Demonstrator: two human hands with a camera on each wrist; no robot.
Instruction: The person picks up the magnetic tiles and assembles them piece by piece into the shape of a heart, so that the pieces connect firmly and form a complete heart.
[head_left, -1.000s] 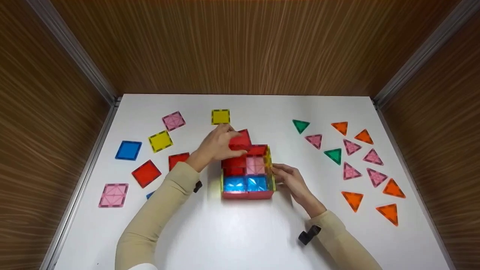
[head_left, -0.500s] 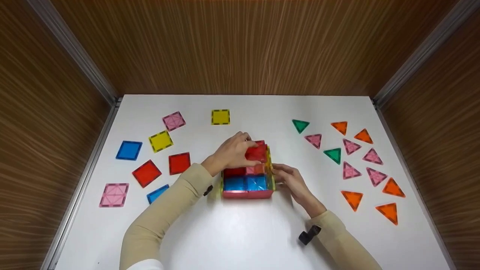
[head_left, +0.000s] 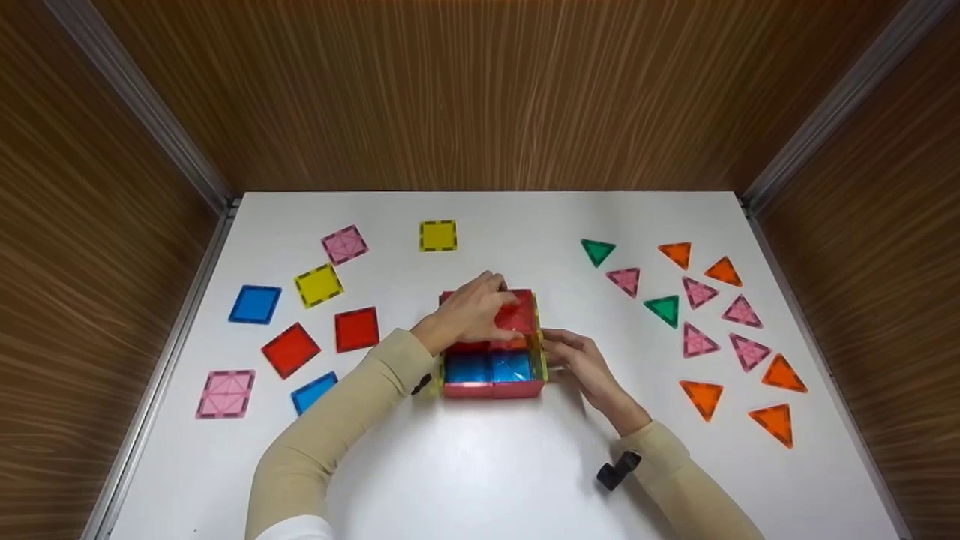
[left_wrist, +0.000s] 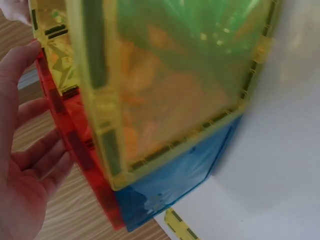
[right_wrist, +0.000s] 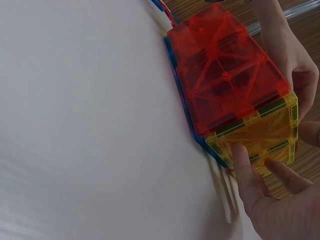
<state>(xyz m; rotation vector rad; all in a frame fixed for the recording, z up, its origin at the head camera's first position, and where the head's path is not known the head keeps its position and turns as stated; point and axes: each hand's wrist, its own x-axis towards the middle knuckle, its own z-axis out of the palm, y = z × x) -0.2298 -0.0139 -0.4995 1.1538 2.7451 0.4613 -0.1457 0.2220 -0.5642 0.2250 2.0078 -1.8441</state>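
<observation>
A box of translucent magnetic tiles stands mid-table, with a red front wall (head_left: 493, 390), a yellow side wall (right_wrist: 265, 132) and blue tiles (head_left: 469, 367) showing through its front half. Over its back right part my left hand (head_left: 472, 311) holds a red square magnetic tile (head_left: 526, 319) between thumb and fingers, flat along the top. My right hand (head_left: 589, 367) rests its extended fingers (right_wrist: 242, 160) against the yellow right side. In the left wrist view, the left hand (left_wrist: 25, 175) has its thumb and fingers at the edge of the red tiles. The left hand covers the back left part.
Loose square tiles lie to the left, among them a red one (head_left: 357, 329), a blue one (head_left: 255, 304) and a pink one (head_left: 226, 394). A yellow square (head_left: 438, 235) lies behind the box. Several triangles, such as an orange one (head_left: 701, 397) and a green one (head_left: 663, 310), spread across the right.
My left hand has carried the red square tile rightward and lowered it onto the back right of the box. The right hand has stayed at the side wall.
</observation>
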